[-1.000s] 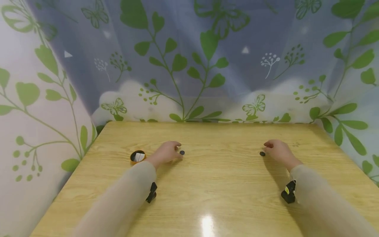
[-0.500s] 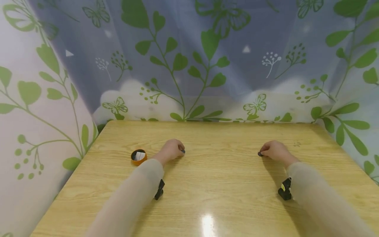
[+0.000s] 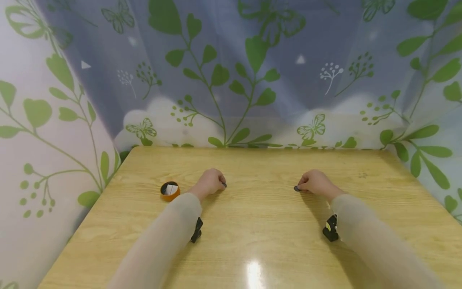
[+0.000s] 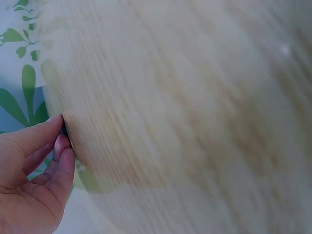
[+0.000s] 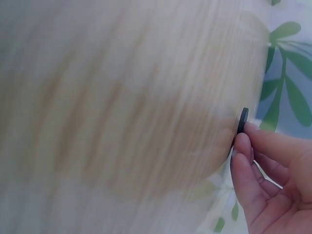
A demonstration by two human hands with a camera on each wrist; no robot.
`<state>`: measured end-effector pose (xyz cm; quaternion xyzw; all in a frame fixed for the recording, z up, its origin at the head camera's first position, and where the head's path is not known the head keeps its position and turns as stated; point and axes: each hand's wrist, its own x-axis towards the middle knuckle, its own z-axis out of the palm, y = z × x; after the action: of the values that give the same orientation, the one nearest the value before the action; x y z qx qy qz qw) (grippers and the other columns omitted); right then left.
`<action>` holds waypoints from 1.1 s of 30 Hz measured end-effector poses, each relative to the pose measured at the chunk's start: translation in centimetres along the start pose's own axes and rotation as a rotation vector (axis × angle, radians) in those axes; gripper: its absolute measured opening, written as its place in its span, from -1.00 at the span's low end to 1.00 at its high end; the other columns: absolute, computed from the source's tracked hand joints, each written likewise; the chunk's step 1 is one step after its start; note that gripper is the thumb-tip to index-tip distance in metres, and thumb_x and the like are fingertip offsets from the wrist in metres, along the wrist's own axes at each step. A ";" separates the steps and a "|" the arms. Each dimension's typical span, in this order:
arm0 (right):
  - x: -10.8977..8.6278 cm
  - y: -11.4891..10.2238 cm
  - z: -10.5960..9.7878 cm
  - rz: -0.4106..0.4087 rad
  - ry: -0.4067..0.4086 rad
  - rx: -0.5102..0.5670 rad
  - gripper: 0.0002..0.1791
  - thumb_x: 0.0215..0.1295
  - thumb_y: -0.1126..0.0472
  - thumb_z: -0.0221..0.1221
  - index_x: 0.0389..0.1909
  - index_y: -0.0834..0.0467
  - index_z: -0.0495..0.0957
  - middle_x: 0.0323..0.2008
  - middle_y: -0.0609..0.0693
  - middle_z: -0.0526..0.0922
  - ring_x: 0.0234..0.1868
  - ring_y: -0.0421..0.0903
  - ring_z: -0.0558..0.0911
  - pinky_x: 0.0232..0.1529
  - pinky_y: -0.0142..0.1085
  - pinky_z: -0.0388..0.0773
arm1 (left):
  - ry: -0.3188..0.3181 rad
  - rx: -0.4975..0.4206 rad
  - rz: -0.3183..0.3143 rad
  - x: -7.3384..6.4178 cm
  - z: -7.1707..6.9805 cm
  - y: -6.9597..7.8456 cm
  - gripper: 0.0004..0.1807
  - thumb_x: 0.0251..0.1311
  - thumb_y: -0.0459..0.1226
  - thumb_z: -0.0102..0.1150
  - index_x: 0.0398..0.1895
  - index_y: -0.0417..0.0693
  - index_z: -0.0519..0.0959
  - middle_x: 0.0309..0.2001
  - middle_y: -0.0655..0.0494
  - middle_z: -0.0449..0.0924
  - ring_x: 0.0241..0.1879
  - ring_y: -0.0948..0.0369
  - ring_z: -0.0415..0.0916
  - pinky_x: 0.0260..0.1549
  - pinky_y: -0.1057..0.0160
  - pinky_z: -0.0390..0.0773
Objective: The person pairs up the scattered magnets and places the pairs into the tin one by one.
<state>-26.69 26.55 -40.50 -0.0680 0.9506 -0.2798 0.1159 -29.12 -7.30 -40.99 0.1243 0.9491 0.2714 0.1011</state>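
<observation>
Head view alone shows the orange bowl (image 3: 171, 198) with white pieces (image 3: 171, 190), left of left hand (image 3: 213, 182). Left hand pinches a dark left disc (image 3: 224, 185), mostly hidden; well apart, right hand (image 3: 315, 183) pinches right disc (image 3: 296, 188) at the table (image 3: 260, 216), its edge-on length running along the tabletop in right wrist view.

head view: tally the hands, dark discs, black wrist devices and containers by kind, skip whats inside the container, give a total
Hands: 2 (left hand, right hand)
Dark discs: 2 (left disc, right disc)
Black wrist devices: 2 (left device, right device)
Orange container: 1
Total: 7
</observation>
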 end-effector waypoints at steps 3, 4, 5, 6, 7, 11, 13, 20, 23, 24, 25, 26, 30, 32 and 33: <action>0.4 -0.7 0.4 -0.006 -0.001 0.015 -0.88 0.19 0.31 0.22 -0.44 0.32 0.61 -0.57 0.00 0.58 -0.50 -0.14 0.51 -0.44 -0.33 0.48 | -0.007 0.002 -0.003 0.1 -0.2 0.2 -0.90 0.02 -0.38 0.34 -0.37 -0.19 0.64 -0.27 0.01 0.54 -0.21 0.10 0.46 -0.18 0.19 0.48; 0.6 -0.9 0.6 -0.006 -0.003 0.021 -0.88 0.19 0.31 0.23 -0.44 0.32 0.61 -0.57 -0.01 0.58 -0.50 -0.14 0.51 -0.44 -0.33 0.49 | -0.011 -0.001 -0.004 0.1 -0.2 0.1 -0.91 0.02 -0.39 0.34 -0.39 -0.19 0.64 -0.27 0.01 0.52 -0.21 0.11 0.45 -0.20 0.20 0.48; 0.7 -1.1 0.8 -0.008 -0.003 0.020 -0.88 0.18 0.31 0.23 -0.45 0.31 0.61 -0.57 -0.01 0.58 -0.51 -0.15 0.51 -0.44 -0.33 0.49 | -0.015 -0.005 -0.006 0.1 -0.2 0.1 -0.92 0.02 -0.39 0.34 -0.40 -0.19 0.63 -0.26 0.00 0.50 -0.22 0.11 0.43 -0.21 0.20 0.48; 0.8 -1.3 0.9 -0.010 -0.002 0.020 -0.88 0.18 0.31 0.23 -0.45 0.31 0.61 -0.57 -0.01 0.58 -0.51 -0.15 0.52 -0.44 -0.33 0.50 | -0.016 -0.010 -0.008 0.1 -0.2 0.1 -0.93 0.02 -0.39 0.34 -0.41 -0.18 0.63 -0.26 0.00 0.50 -0.23 0.11 0.43 -0.24 0.21 0.48; 0.9 -1.5 1.0 -0.011 -0.002 0.017 -0.88 0.18 0.31 0.23 -0.44 0.31 0.61 -0.57 -0.02 0.58 -0.52 -0.16 0.52 -0.43 -0.33 0.50 | -0.017 -0.019 -0.011 0.1 -0.2 0.1 -0.93 0.02 -0.40 0.33 -0.41 -0.19 0.63 -0.26 -0.01 0.51 -0.25 0.12 0.43 -0.28 0.23 0.49; 1.3 -2.5 1.3 -0.017 0.001 0.009 -0.88 0.18 0.30 0.23 -0.45 0.29 0.62 -0.60 -0.04 0.58 -0.54 -0.17 0.51 -0.43 -0.34 0.48 | -0.018 -0.043 -0.036 0.1 -0.4 0.5 -0.93 0.02 -0.40 0.33 -0.42 -0.19 0.63 -0.24 -0.01 0.52 -0.27 0.12 0.43 -0.34 0.25 0.49; 1.4 -2.9 1.4 -0.029 -0.004 0.007 -0.87 0.19 0.30 0.23 -0.46 0.29 0.62 -0.61 -0.04 0.58 -0.55 -0.18 0.51 -0.44 -0.34 0.47 | -0.020 -0.042 -0.043 0.1 -0.4 0.8 -0.93 0.01 -0.40 0.34 -0.42 -0.18 0.63 -0.26 0.00 0.55 -0.26 0.13 0.45 -0.34 0.25 0.49; 1.7 -3.8 2.1 -0.022 -0.013 0.016 -0.87 0.17 0.29 0.25 -0.51 0.26 0.61 -0.64 -0.05 0.57 -0.56 -0.18 0.50 -0.44 -0.36 0.47 | -0.040 -0.005 -0.005 0.3 0.3 1.9 -0.91 -0.02 -0.39 0.37 -0.43 -0.17 0.64 -0.32 0.06 0.56 -0.23 0.12 0.47 -0.20 0.22 0.49; 1.9 -4.2 2.2 -0.027 -0.009 0.011 -0.86 0.17 0.28 0.25 -0.51 0.26 0.61 -0.64 -0.04 0.57 -0.56 -0.17 0.50 -0.43 -0.36 0.46 | -0.037 0.004 -0.001 0.4 0.5 2.5 -0.91 -0.03 -0.39 0.37 -0.43 -0.16 0.64 -0.32 0.06 0.57 -0.22 0.12 0.48 -0.16 0.20 0.48; 2.0 -4.3 2.2 -0.028 -0.004 0.008 -0.86 0.17 0.28 0.25 -0.52 0.26 0.62 -0.64 -0.04 0.57 -0.56 -0.17 0.49 -0.43 -0.36 0.46 | -0.033 0.008 0.002 0.5 0.6 2.6 -0.90 -0.03 -0.38 0.37 -0.43 -0.16 0.64 -0.32 0.06 0.57 -0.21 0.12 0.48 -0.14 0.20 0.48; 2.0 -4.4 2.2 -0.028 0.003 0.004 -0.86 0.17 0.27 0.25 -0.52 0.26 0.62 -0.64 -0.04 0.57 -0.56 -0.17 0.48 -0.43 -0.36 0.45 | -0.031 0.010 0.006 0.6 0.7 2.8 -0.91 -0.02 -0.38 0.37 -0.42 -0.16 0.64 -0.32 0.06 0.57 -0.21 0.12 0.48 -0.13 0.19 0.47; 2.1 -4.5 2.2 -0.023 0.012 0.002 -0.85 0.16 0.26 0.26 -0.53 0.25 0.62 -0.64 -0.05 0.57 -0.57 -0.18 0.48 -0.43 -0.36 0.44 | -0.030 0.012 0.011 0.6 0.7 3.0 -0.90 -0.02 -0.38 0.37 -0.42 -0.16 0.64 -0.31 0.05 0.57 -0.21 0.11 0.48 -0.12 0.19 0.47; 2.2 -4.8 2.5 -0.026 0.009 0.000 -0.84 0.14 0.25 0.28 -0.55 0.25 0.62 -0.66 -0.04 0.57 -0.60 -0.19 0.46 -0.47 -0.38 0.41 | -0.034 0.036 0.041 0.7 1.1 3.6 -0.91 -0.03 -0.39 0.37 -0.44 -0.17 0.64 -0.35 0.06 0.58 -0.24 0.13 0.48 -0.13 0.20 0.47; 2.3 -5.0 2.7 -0.027 0.002 0.007 -0.84 0.14 0.25 0.28 -0.55 0.25 0.62 -0.66 -0.05 0.58 -0.60 -0.20 0.47 -0.48 -0.39 0.41 | -0.040 0.047 0.050 0.7 1.3 4.0 -0.92 -0.03 -0.39 0.37 -0.46 -0.17 0.64 -0.37 0.07 0.57 -0.26 0.13 0.48 -0.13 0.21 0.47; 2.4 -5.0 2.7 -0.028 -0.001 0.007 -0.84 0.14 0.25 0.28 -0.55 0.25 0.63 -0.66 -0.05 0.58 -0.61 -0.20 0.47 -0.49 -0.39 0.41 | -0.043 0.046 0.053 0.7 1.4 4.2 -0.92 -0.02 -0.39 0.37 -0.46 -0.16 0.64 -0.37 0.07 0.57 -0.26 0.13 0.48 -0.13 0.20 0.47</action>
<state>-27.95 20.49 -40.42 -0.0810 0.9485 -0.2848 0.1126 -28.62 -2.93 -40.00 0.1573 0.9491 0.2492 0.1113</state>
